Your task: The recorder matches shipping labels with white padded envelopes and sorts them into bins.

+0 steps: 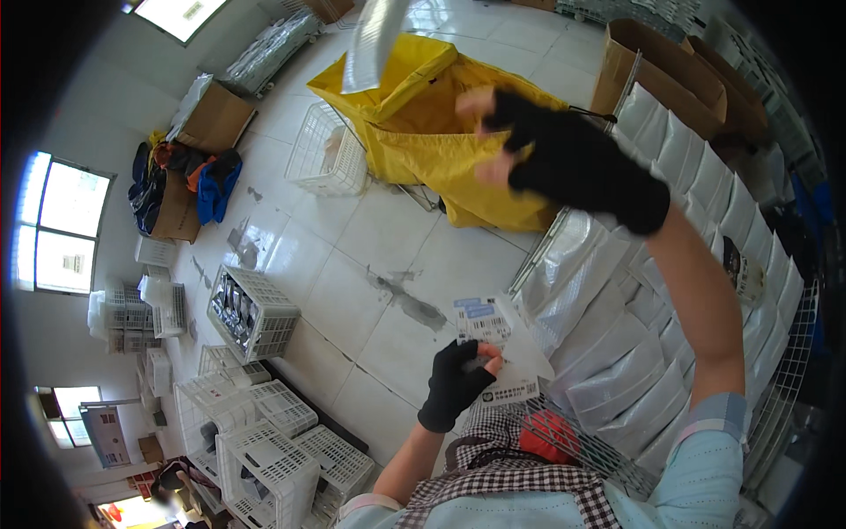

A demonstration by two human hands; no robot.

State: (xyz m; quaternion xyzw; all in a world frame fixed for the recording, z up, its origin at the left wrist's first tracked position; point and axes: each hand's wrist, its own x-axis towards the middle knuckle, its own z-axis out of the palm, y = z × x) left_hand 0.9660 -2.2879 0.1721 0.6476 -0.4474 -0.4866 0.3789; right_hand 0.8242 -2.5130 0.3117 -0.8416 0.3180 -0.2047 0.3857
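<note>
Several white labels point(504, 337), black-printed and blue-marked, run lengthwise eleven-to-five o'clock, pinched by the left hand point(457, 381); the right hand point(575, 159), at two o'clock, spreads.

Bright daylight glares from overexposed windows point(63, 222), while straight lines bow toward the blackened fisheye rim.

Left hand point(456, 384) holds labels point(484, 328); yellow sack point(419, 161) stands beyond right hand point(568, 159).
</note>
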